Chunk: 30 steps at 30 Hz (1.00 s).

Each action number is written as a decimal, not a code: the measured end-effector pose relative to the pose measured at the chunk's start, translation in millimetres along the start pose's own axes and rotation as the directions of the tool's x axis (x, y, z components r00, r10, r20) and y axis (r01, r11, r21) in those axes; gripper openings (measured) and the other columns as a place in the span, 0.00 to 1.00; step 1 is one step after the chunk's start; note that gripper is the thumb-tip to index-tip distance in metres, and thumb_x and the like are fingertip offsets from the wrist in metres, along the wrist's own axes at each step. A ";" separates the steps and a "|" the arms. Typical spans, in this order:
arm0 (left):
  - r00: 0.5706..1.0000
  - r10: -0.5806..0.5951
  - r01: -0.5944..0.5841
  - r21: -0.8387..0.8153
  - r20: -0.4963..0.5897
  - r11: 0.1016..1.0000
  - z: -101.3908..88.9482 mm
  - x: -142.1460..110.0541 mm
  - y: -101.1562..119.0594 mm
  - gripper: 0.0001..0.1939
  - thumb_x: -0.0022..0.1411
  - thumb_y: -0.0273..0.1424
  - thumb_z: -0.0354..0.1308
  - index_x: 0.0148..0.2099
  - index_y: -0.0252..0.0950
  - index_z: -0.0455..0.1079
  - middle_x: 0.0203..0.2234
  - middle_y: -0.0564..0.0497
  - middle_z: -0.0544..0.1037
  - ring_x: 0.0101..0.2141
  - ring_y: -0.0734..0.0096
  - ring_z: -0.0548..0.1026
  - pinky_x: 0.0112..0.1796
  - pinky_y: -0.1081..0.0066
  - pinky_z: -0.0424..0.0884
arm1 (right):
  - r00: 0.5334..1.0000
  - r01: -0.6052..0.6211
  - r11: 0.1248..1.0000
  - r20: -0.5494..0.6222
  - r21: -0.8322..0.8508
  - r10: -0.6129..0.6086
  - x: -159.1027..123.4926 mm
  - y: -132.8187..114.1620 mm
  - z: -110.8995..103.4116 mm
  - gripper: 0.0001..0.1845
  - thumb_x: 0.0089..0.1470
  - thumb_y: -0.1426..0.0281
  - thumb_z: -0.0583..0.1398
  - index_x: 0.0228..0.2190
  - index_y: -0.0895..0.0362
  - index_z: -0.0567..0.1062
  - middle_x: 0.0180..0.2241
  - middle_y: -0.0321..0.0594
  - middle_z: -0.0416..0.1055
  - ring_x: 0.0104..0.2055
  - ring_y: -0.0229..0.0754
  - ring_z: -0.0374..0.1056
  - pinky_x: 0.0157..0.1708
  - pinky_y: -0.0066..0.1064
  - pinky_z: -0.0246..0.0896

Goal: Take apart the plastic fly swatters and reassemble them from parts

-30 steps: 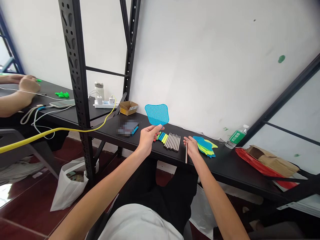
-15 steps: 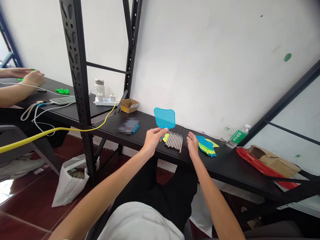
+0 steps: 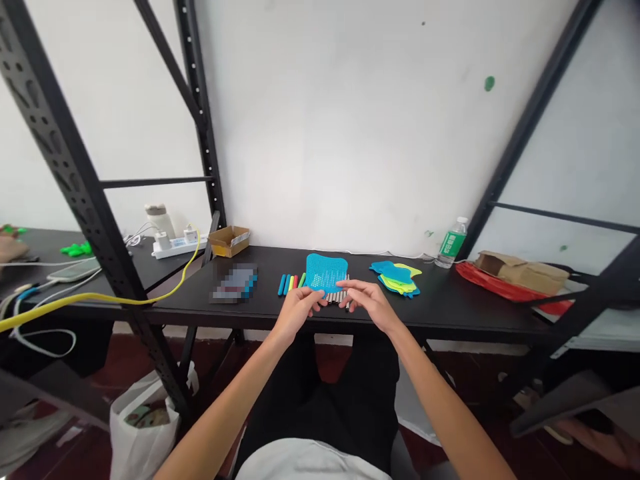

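A blue mesh fly swatter head (image 3: pixel 327 270) is held up over the table in front of me. My left hand (image 3: pixel 297 307) pinches its lower edge between thumb and fingers. At its lower right corner are the bent fingers of my right hand (image 3: pixel 369 301), index fingertip against the blue plastic. Beneath the head lies a row of metal rods (image 3: pixel 337 298), partly covered by it and my hands. Coloured sticks (image 3: pixel 286 285) in blue, yellow, red and green lie side by side to the left. A pile of blue and yellow-green swatter heads (image 3: pixel 397 277) rests right of my right hand.
On the black table (image 3: pixel 450 303) stand a small cardboard box (image 3: pixel 229 241) and a water bottle (image 3: pixel 451 243). A red bag with cardboard (image 3: pixel 520 277) lies at the right. Leftward are a power strip (image 3: pixel 180 247), a yellow cable (image 3: pixel 150 301), a shelf post (image 3: pixel 75 160) and another person's hand (image 3: pixel 13 247).
The view has turned right. My right hand, open and apart before, has come over to the swatter head. The head has been lowered and tilted toward me, and the coloured sticks now show.
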<state>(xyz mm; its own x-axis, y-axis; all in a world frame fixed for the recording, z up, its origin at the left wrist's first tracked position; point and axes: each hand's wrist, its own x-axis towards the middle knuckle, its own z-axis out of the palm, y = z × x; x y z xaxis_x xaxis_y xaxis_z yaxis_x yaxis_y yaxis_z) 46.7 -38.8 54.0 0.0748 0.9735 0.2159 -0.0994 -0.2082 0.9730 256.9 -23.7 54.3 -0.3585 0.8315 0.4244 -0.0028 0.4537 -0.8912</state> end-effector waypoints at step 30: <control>0.994 0.021 -0.059 0.378 0.104 0.924 -15.4 5.0 5.5 0.17 0.61 0.42 0.57 0.41 0.35 0.79 0.30 0.48 0.81 0.30 0.69 0.74 0.32 0.71 0.69 | 0.873 -0.386 0.831 -0.450 -0.401 0.189 -14.7 30.4 -126.4 0.22 0.56 0.61 0.60 0.51 0.55 0.75 0.44 0.46 0.77 0.32 0.40 0.75 0.24 0.25 0.66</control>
<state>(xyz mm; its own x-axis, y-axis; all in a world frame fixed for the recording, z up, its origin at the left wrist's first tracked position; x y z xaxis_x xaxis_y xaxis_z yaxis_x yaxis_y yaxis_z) 31.3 -33.7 59.2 0.1755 0.9539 0.2433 0.2793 -0.2852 0.9169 380.0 18.5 41.2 0.1062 0.9558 0.2741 0.5105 0.1841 -0.8399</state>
